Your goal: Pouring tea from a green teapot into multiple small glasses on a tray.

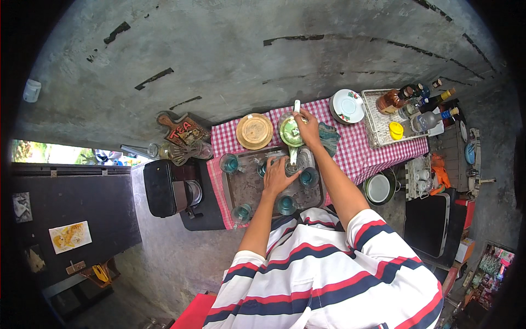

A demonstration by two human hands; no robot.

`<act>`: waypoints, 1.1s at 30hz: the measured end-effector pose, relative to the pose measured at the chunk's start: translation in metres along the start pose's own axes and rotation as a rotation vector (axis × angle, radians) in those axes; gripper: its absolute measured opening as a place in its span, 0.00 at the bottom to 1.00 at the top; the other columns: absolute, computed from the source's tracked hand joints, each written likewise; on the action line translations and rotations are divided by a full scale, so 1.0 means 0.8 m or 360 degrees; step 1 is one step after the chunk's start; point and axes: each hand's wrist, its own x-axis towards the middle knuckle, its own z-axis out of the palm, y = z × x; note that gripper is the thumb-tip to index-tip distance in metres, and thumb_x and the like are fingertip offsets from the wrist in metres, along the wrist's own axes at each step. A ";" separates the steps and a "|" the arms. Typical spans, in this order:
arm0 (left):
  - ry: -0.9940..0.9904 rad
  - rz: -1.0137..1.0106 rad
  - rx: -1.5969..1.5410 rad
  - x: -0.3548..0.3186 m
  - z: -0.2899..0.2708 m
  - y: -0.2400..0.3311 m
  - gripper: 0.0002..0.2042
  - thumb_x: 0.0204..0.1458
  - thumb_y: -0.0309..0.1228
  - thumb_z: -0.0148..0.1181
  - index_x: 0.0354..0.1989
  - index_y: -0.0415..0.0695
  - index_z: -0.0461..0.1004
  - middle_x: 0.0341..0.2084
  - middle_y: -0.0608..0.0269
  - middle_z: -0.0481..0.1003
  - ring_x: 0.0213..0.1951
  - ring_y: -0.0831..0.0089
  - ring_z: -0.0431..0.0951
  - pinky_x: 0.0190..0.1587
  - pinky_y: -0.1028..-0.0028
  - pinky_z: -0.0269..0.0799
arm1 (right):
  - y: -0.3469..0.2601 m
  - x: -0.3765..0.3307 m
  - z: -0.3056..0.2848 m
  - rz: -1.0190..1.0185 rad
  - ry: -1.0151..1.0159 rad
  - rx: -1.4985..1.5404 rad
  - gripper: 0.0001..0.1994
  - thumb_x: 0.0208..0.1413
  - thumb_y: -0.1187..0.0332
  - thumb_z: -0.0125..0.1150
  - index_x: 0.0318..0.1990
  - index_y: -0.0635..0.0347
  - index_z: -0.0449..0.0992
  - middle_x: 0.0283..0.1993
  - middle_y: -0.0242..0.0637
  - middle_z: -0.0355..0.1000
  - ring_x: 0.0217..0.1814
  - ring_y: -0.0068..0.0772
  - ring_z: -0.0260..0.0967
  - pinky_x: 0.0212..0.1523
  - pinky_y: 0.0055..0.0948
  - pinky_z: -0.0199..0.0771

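Note:
My right hand [308, 129] is closed on the white handle of a green flowered teapot [289, 135], at the far edge of the tray. The teapot tilts toward me, its spout [293, 156] over a clear glass [292, 167]. My left hand [278, 176] curls its fingers and thumb around that glass, which it partly hides. Several bluish glass cups stand around the tray [256, 193]: one cup [229, 163] far left, another cup [309, 176] right of my left hand, one [286, 205] near me and one [241, 213] at the near left corner.
A round wooden stand [255, 130] sits left of the teapot on the checked cloth [356, 149]. A dark green cloth [329, 138], stacked plates [348, 106] and a white wicker tray [378, 134] with bottles lie rightward. A black appliance [160, 189] stands left.

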 end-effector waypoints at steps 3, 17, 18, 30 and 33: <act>-0.0019 0.0006 0.0023 0.000 0.002 -0.002 0.33 0.47 0.55 0.65 0.51 0.37 0.69 0.39 0.42 0.78 0.49 0.50 0.74 0.64 0.56 0.52 | 0.001 -0.002 -0.002 -0.0019 0.0013 0.0003 0.21 0.56 0.60 0.63 0.50 0.71 0.76 0.45 0.52 0.78 0.49 0.42 0.76 0.51 0.34 0.71; 0.0011 0.0023 0.0035 0.000 0.001 0.000 0.33 0.47 0.54 0.64 0.51 0.37 0.70 0.41 0.44 0.77 0.50 0.49 0.71 0.64 0.56 0.52 | 0.006 -0.007 -0.011 0.0017 0.0055 0.0048 0.22 0.57 0.60 0.63 0.51 0.70 0.76 0.45 0.52 0.78 0.49 0.41 0.76 0.52 0.34 0.71; -0.0016 0.0019 0.0038 0.001 0.001 0.001 0.33 0.47 0.54 0.64 0.52 0.38 0.70 0.41 0.44 0.77 0.51 0.48 0.71 0.64 0.56 0.52 | 0.007 -0.008 -0.010 0.0002 0.0082 0.0031 0.22 0.57 0.60 0.63 0.51 0.70 0.75 0.46 0.52 0.78 0.50 0.40 0.76 0.52 0.34 0.70; -0.0044 0.0096 0.0041 0.001 0.001 -0.002 0.32 0.48 0.52 0.65 0.51 0.36 0.70 0.40 0.47 0.77 0.49 0.54 0.73 0.64 0.56 0.53 | -0.011 -0.021 -0.012 -0.0043 0.0134 -0.0018 0.22 0.58 0.60 0.63 0.52 0.70 0.75 0.47 0.51 0.78 0.51 0.41 0.75 0.53 0.34 0.70; -0.0038 0.0131 0.0055 0.001 0.002 -0.004 0.32 0.47 0.51 0.65 0.51 0.36 0.70 0.42 0.47 0.76 0.51 0.53 0.72 0.64 0.56 0.52 | -0.007 -0.021 -0.013 -0.0060 0.0139 -0.0016 0.22 0.58 0.60 0.63 0.52 0.70 0.75 0.46 0.51 0.78 0.50 0.39 0.75 0.53 0.33 0.70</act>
